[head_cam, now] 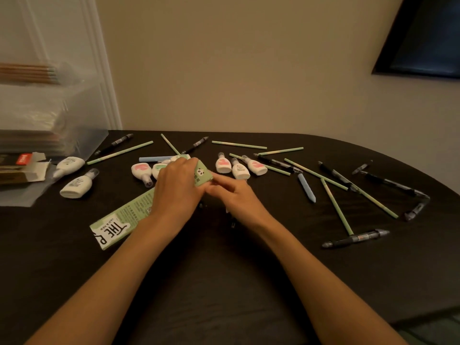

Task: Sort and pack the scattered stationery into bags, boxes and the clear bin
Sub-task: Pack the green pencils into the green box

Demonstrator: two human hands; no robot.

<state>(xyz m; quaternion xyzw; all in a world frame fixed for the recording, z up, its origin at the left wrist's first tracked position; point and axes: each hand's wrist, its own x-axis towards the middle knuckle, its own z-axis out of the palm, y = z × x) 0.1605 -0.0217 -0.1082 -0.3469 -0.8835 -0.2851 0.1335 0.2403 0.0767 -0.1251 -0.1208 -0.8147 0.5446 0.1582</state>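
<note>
A: Left hand [176, 185]?

B: Over the far end of the box [119, 222], fingers curled round it. Gripping.

A: Right hand [231, 195]?

B: Just beside the left one, fingertips at the box's end flap [202, 174]. Blurred, so I cannot tell a pinch from a bare touch.

A: How does the box lie?

B: Flat on the table [224, 282], long axis diagonal. The near end points to the person's left and the flap end sits between the two hands.

A: Pencils [336, 206]?

B: Green and scattered. Most lie out past the right hand, a few behind the hands toward the wall. Their axes run every way, none along the box.

A: So which hand fetches?

B: Likely the right, since it is nearer the bulk of them, while the left steadies the box. Each pencil probably needs turning to the box's diagonal first.

A: Bin [49, 115]?

B: Far left, well apart, on the left hand's side.
</note>
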